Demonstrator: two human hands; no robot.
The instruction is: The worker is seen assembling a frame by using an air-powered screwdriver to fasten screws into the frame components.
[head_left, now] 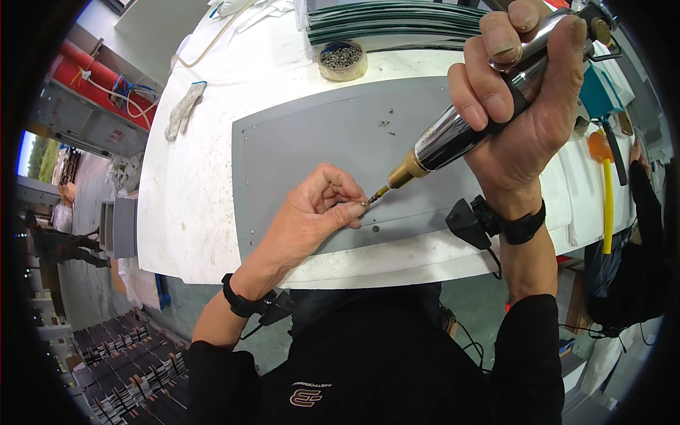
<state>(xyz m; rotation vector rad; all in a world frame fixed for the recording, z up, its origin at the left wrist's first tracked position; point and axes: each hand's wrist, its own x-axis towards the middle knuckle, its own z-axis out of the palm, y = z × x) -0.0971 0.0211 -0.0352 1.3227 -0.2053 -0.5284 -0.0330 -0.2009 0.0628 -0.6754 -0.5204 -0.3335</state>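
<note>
My right hand (533,117) is wrapped round a chrome power screwdriver (453,138) with a brass-coloured nose, tilted down to the left. Its bit meets a small screw (365,203) that my left hand (312,212) pinches between thumb and forefinger; the fingertips partly hide the screw. Both sit over the near part of a flat grey panel (304,134), which lies on the white-covered table. A few loose screws (384,123) rest on the panel's far half. Small holes or fasteners dot its edges.
A round tub of small screws (341,57) stands beyond the panel, before a stack of dark-edged sheets (397,21). A white work glove (185,111) lies at the left of the table. To the right are a yellow-handled tool (608,205) and another person's dark sleeve (646,212).
</note>
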